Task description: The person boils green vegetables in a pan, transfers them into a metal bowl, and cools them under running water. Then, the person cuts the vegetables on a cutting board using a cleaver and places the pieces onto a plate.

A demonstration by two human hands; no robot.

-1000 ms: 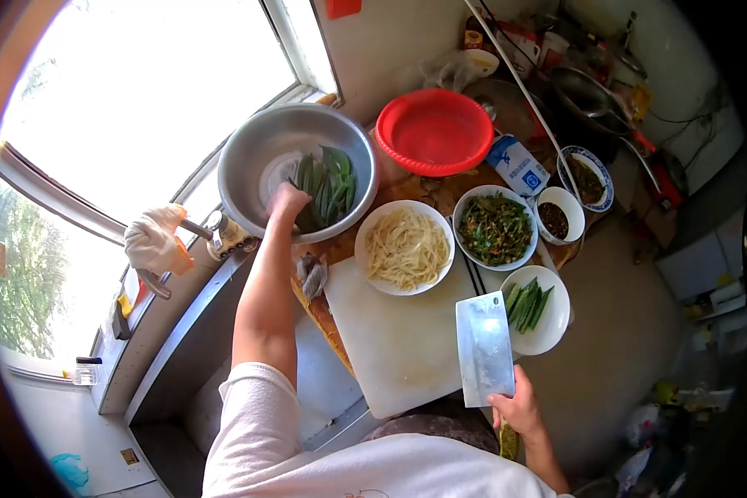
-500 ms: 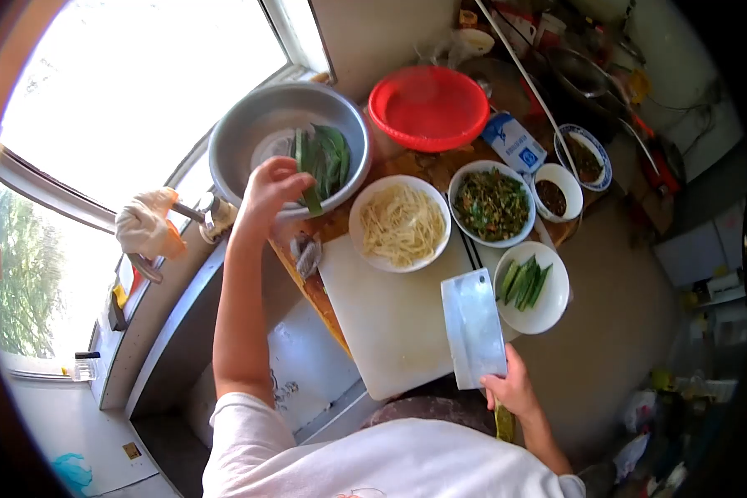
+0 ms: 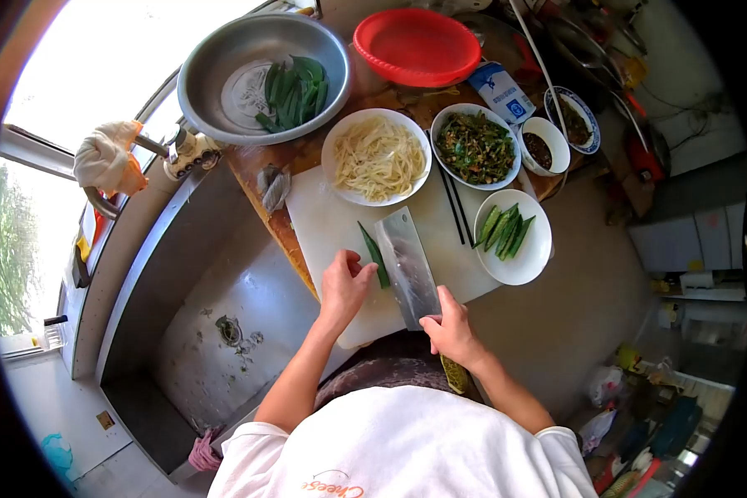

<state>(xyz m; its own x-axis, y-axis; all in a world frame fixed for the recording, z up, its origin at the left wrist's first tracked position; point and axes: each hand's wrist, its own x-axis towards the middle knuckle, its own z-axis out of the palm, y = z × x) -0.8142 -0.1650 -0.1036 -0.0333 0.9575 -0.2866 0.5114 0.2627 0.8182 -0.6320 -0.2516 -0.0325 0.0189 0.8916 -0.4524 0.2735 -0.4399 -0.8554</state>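
A green okra pod (image 3: 373,253) lies on the white cutting board (image 3: 324,224). Beside it is my left hand (image 3: 346,286), its fingers curled and the fingertips touching the pod's side. My right hand (image 3: 452,328) is closed around the handle of a cleaver (image 3: 407,266), whose broad blade is just to the right of the pod, tip pointing away from me. Long green pods (image 3: 295,91) lie in the large metal basin (image 3: 203,116). To the right of the board, a white plate (image 3: 533,261) holds several okra pods (image 3: 504,231).
Behind the board stand a bowl of pale shreds (image 3: 378,158) and a bowl of chopped greens (image 3: 477,148). Black chopsticks (image 3: 455,199) rest on the board. Farther back are a red basin (image 3: 415,50), a blue-white packet (image 3: 502,91) and a sauce bowl (image 3: 548,153). A sink (image 3: 216,290) is at left.
My left hand has come from the metal basin down to the board, where an okra pod now lies. The cleaver has shifted left over the board. The camera view has tilted down.
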